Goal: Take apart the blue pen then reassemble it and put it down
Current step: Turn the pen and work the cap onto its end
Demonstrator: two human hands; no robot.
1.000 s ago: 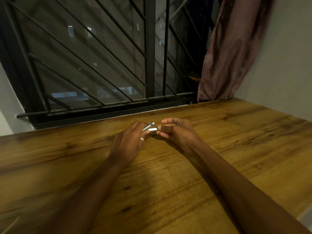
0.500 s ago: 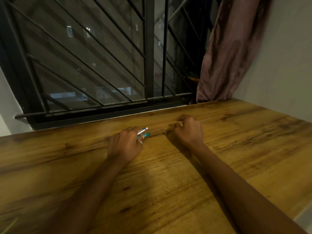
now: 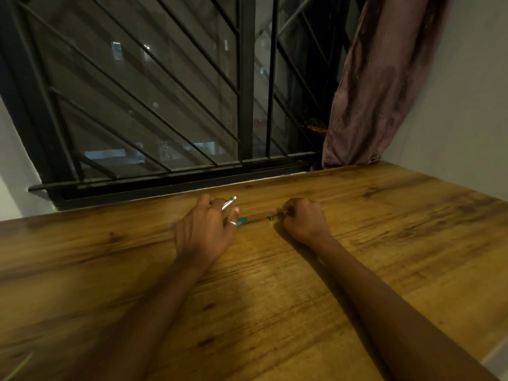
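Left hand (image 3: 204,229) clamps blue pen (image 3: 229,204) barrel, tip pointing far-right, above table (image 3: 275,298). Right hand (image 3: 302,218) fisted beside small part (image 3: 271,216); contents unclear. Keep loose parts together, stop rolling.

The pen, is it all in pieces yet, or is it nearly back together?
It's in pieces. The left hand holds a silvery pen part, with a blue piece poking out beside it. A tiny metal bit lies on the wooden table by the right hand, whose fist hides whatever it holds. Putting it back together and laying it down is left.
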